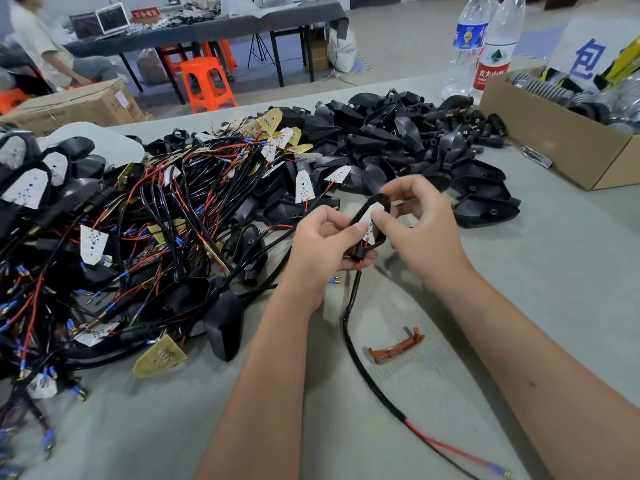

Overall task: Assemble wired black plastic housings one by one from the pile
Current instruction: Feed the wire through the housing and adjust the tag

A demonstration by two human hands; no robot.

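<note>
Both hands, left hand (323, 239) and right hand (420, 225), grip a black housing (369, 225) beside the wire pile (138, 230) on the table (554, 271).

I see a black housing (369, 220) with a white LED board (372, 220) dotted in pale yellow set in it. Its cable (356, 355) is black, ending in a red wire (446, 445) with a blue-sleeved terminal (498, 470). The table (554, 271) is pale grey-green. An orange-brown translucent clip (394, 349) lies on it. The wired pile (138, 237) mixes black cables, red wires, blue sleeves, white boards and yellowish board backs. The empty housings (415, 140) are all black. The cardboard box (561, 147) is tan. One water bottle (467, 39) wears a blue label, the other bottle (495, 53) red and white with a green mark, I think. The stool (207, 84) is bright orange.
</note>
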